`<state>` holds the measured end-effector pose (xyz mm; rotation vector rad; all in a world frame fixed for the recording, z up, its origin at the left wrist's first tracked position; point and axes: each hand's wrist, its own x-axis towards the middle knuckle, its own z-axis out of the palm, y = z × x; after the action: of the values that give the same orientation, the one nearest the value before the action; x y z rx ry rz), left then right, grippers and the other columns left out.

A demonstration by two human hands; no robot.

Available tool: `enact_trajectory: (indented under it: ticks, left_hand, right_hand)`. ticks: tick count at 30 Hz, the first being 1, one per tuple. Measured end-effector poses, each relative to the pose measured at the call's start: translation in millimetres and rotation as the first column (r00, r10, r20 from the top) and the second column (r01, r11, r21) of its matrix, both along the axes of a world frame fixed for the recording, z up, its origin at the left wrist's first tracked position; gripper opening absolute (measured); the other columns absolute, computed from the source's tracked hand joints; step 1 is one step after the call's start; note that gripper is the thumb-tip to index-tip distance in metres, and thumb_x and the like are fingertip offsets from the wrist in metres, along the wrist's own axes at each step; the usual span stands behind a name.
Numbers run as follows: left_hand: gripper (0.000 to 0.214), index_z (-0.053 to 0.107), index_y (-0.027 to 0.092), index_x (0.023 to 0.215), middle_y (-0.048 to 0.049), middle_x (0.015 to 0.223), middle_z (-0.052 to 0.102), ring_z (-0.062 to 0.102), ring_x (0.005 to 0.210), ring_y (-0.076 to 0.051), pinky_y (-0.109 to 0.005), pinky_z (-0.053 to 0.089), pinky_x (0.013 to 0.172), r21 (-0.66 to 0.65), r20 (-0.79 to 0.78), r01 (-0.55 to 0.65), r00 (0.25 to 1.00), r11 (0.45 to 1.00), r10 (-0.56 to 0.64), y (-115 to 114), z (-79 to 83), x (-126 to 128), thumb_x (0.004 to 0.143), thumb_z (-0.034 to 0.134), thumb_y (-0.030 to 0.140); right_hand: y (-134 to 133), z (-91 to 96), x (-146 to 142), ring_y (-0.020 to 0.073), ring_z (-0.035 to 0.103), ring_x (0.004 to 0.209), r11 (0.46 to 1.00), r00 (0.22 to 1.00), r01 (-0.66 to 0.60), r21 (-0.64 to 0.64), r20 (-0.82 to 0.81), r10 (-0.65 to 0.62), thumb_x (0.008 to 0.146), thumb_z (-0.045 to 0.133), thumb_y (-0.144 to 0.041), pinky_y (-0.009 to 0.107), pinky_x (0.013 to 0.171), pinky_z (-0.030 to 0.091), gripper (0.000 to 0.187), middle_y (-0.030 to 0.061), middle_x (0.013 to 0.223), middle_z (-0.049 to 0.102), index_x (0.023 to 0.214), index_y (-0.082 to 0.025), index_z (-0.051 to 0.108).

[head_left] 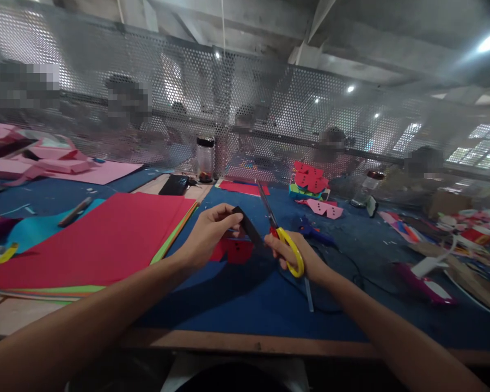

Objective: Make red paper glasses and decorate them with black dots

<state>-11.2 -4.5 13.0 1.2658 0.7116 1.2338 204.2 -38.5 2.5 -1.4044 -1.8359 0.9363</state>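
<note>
My left hand (214, 231) pinches one end of a narrow black strip (248, 226), which slants down toward my right hand. In my right hand (296, 253) is a pair of scissors (289, 247) with yellow handles, its blades pointing up and away from me. The right fingertips are close to the strip's lower end; whether they touch it I cannot tell. Beneath my left hand lies a red cut paper piece (239, 251) with small dark dots. A blue glue gun (316, 231) rests just beyond my right hand, and a clear stick (308, 294) shows below that hand.
Red and coloured sheets (139, 228) are stacked at left. Red dotted cutouts (310, 178) and a pink cutout (322, 208) lie ahead. Jars (205, 160) stand near the perforated screen (245, 109). A purple glue gun (424, 283) and paper scraps (477, 234) are at right.
</note>
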Motion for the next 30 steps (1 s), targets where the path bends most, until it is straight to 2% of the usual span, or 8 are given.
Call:
enact_trajectory:
  ticks: [3, 9, 14, 19, 24, 27, 30]
  left_hand:
    - [0.016, 0.061, 0.016, 0.079, 0.0014, 0.068, 0.063, 0.059, 0.061, -0.009, -0.022, 0.047, 0.063, -0.008, -0.015, 0.014, 1.0, 1.0, -0.014, -1, -0.9, 2, 0.08, 0.072, 0.026]
    - [0.019, 0.061, 0.017, 0.083, 0.0013, 0.071, 0.066, 0.061, 0.062, -0.009, -0.021, 0.05, 0.064, -0.057, -0.018, 0.036, 0.999, 0.998, -0.037, -5, -2.5, 4, 0.079, 0.075, 0.028]
    - [0.022, 0.062, 0.015, 0.082, -0.0015, 0.075, 0.068, 0.063, 0.067, -0.011, -0.022, 0.048, 0.063, -0.106, -0.074, 0.146, 0.985, 0.984, -0.155, -11, -2.3, 8, 0.077, 0.077, 0.03]
    - [0.02, 0.068, 0.012, 0.084, -0.002, 0.072, 0.066, 0.058, 0.063, -0.011, -0.022, 0.044, 0.06, -0.125, -0.158, 0.246, 0.951, 0.961, -0.264, -18, -3.6, 14, 0.075, 0.077, 0.027]
    - [0.016, 0.07, 0.012, 0.083, -0.0042, 0.074, 0.07, 0.062, 0.064, -0.012, -0.023, 0.047, 0.062, -0.085, -0.111, 0.168, 0.978, 0.982, -0.177, -12, -5.0, 10, 0.076, 0.076, 0.026]
    - [0.014, 0.07, 0.014, 0.081, -0.0049, 0.077, 0.072, 0.065, 0.066, -0.013, -0.024, 0.05, 0.064, -0.076, -0.024, 0.089, 0.996, 0.993, -0.091, -6, -2.9, 4, 0.077, 0.076, 0.025]
    - [0.011, 0.07, 0.015, 0.082, -0.0041, 0.082, 0.073, 0.067, 0.07, -0.013, -0.024, 0.053, 0.068, -0.071, 0.056, 0.044, 0.998, 0.996, -0.04, -2, 1.1, 0, 0.076, 0.076, 0.022]
  right_hand:
    - [-3, 5.5, -4, 0.0063, 0.046, 0.039, 1.0, 0.996, -0.018, -0.007, -0.088, 0.017, 0.085, 0.057, -0.058, 0.019, 0.039, 0.033, 0.04, -0.0035, 0.061, 0.057, 0.082, -0.018, 0.057]
    - [-6, 1.2, -4, 0.0049, 0.046, 0.041, 1.0, 0.988, -0.009, -0.03, -0.155, 0.005, 0.082, 0.062, -0.051, 0.016, 0.037, 0.033, 0.034, -0.005, 0.066, 0.055, 0.091, -0.019, 0.058]
    - [-8, 6.0, -3, 0.0055, 0.046, 0.043, 0.999, 0.988, 0.006, 0.036, -0.154, 0.0, 0.083, 0.062, -0.047, 0.016, 0.039, 0.035, 0.029, -0.0066, 0.062, 0.049, 0.089, -0.019, 0.058]
    - [-10, 5.8, -4, 0.0063, 0.043, 0.046, 0.999, 0.989, -0.038, 0.032, -0.143, 0.042, 0.083, 0.063, -0.045, 0.018, 0.042, 0.037, 0.027, -0.0063, 0.065, 0.048, 0.085, -0.019, 0.056]
    - [-13, 4.8, -1, 0.0079, 0.046, 0.054, 0.987, 0.998, -0.052, 0.15, -0.031, 0.058, 0.089, 0.056, -0.043, 0.021, 0.052, 0.038, 0.023, -0.0046, 0.071, 0.052, 0.09, -0.02, 0.057]
    - [-12, 6.2, 4, 0.0109, 0.049, 0.063, 0.968, 0.99, -0.041, 0.247, 0.144, 0.005, 0.09, 0.054, -0.045, 0.023, 0.058, 0.037, 0.025, -0.003, 0.075, 0.055, 0.091, -0.02, 0.055]
    - [-10, 5.6, 6, 0.0125, 0.051, 0.067, 0.954, 0.949, -0.04, 0.297, 0.311, -0.057, 0.091, 0.052, -0.045, 0.024, 0.06, 0.035, 0.025, -0.0014, 0.081, 0.059, 0.095, -0.021, 0.053]
